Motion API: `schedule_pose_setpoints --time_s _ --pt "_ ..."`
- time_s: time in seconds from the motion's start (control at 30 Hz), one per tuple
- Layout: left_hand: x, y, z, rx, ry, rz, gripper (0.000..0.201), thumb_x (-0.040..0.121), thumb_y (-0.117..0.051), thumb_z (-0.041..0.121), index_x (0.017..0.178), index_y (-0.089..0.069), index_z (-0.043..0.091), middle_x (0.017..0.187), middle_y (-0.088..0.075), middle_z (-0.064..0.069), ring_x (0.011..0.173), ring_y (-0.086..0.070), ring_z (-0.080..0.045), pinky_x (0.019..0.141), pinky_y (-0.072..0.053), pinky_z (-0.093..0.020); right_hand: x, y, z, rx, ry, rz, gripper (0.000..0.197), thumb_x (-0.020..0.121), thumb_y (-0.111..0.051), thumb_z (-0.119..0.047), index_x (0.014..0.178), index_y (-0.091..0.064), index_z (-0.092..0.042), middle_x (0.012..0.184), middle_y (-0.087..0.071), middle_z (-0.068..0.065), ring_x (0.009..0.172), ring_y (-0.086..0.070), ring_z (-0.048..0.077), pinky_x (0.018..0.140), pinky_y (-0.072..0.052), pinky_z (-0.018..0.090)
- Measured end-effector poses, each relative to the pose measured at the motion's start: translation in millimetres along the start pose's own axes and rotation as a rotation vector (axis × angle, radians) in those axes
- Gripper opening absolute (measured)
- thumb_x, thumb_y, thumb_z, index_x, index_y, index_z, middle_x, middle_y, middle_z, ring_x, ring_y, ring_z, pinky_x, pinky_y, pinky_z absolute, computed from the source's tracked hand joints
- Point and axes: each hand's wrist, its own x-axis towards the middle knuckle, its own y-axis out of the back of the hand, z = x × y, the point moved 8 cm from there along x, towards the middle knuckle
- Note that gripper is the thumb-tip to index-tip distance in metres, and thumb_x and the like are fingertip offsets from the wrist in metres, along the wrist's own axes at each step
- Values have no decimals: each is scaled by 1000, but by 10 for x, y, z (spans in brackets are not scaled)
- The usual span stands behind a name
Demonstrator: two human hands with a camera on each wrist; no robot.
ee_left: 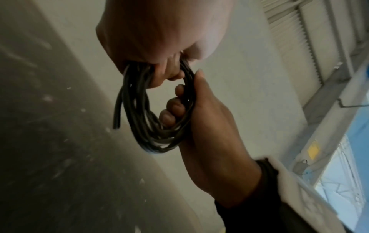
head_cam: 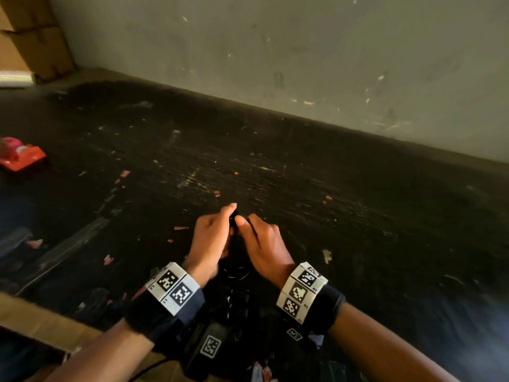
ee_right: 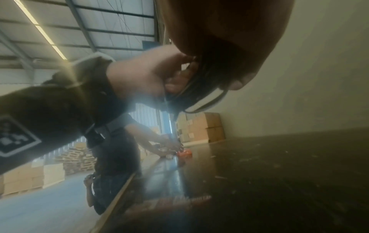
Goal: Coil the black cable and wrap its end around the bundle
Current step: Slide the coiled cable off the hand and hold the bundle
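The black cable (ee_left: 153,134) is wound into a small coil of several loops, held in the air between both hands above the dark table (head_cam: 330,216). My left hand (head_cam: 210,238) grips the coil's top, fingers curled round the loops (ee_left: 159,74). My right hand (head_cam: 264,241) grips the opposite side, its fingers (ee_left: 173,108) curled through the coil. A short loose end (ee_left: 117,113) hangs free on the left of the coil. In the head view only a dark part of the coil (head_cam: 237,264) shows between the wrists. The right wrist view has the loops (ee_right: 199,89) between both hands.
A red packet (head_cam: 20,154) lies at the table's far left. Cardboard boxes (head_cam: 33,37) stand in the back left corner against the grey wall (head_cam: 303,51). A black device with a marker tag (head_cam: 210,346) sits near the front edge. Another person (ee_right: 119,141) works farther along the table.
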Motion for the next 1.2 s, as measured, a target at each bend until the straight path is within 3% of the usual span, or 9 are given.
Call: schedule_pose_setpoints --time_s 0.13,0.27,0.33,0.4,0.5,0.7,0.83,0.97,1.2 --pt "94 133 -272 2 98 -19 29 87 -60 26 60 -58 14 44 -49 3 41 -49 -9 38 -36 -20 -137 -277 150 -5 -81 -92 43 99 -36 -40 80 -57 -7 71 -63 11 61 -61 22 61 -50 48" --pt "200 314 -541 15 171 13 23 85 -61 20 64 -63 13 47 -52 2 41 -48 -10 36 -36 -17 -235 -360 384 50 -248 -214 46 100 -34 -40 70 -62 -18 68 -63 -5 64 -59 2 66 -49 26" --pt "267 418 -654 29 194 34 24 84 -62 21 61 -61 14 45 -50 3 37 -44 -9 30 -31 -17 -229 -330 610 -28 -283 -229 47 99 -37 -41 79 -68 -12 79 -70 2 75 -65 10 78 -53 31" --pt "327 509 -741 33 200 51 24 83 -62 20 60 -59 13 51 -49 0 39 -43 -10 28 -27 -15 -280 -472 764 -196 -254 -436 35 97 -45 -35 91 -68 -10 93 -71 9 85 -67 19 83 -54 39" --pt "386 606 -818 52 196 63 25 83 -61 20 60 -57 10 54 -50 -4 34 -38 -9 28 -23 -13 -449 -744 913 -452 -219 -756 24 90 -59 -25 109 -65 -14 108 -67 6 98 -64 21 83 -51 31" --pt "430 695 -890 110 219 37 20 84 -60 20 67 -63 11 49 -50 1 45 -44 -12 42 -32 -22 -455 -930 1000 -574 -161 -819 21 82 -60 -15 102 -63 -13 105 -64 8 94 -62 24 73 -43 27" --pt "434 589 -811 151 140 -62 14 85 -59 14 76 -67 7 57 -50 -7 48 -47 -13 45 -34 -24 -222 -729 886 -456 -196 -671 14 86 -58 -13 95 -68 -11 97 -69 7 89 -66 20 80 -54 33" --pt "371 343 -682 243 43 -229 15 88 -60 13 76 -68 13 41 -48 11 33 -41 0 37 -28 -16 72 -303 649 -116 -273 -328 6 83 -65 -5 83 -69 -9 79 -72 8 77 -71 23 71 -59 29" --pt "198 -68 -336 312 -247 -460 12 90 -60 13 80 -66 15 42 -55 20 40 -49 8 43 -34 -9 156 -25 255 -214 -51 -267 6 83 -67 -8 87 -71 -11 85 -72 2 77 -67 11 72 -54 22"
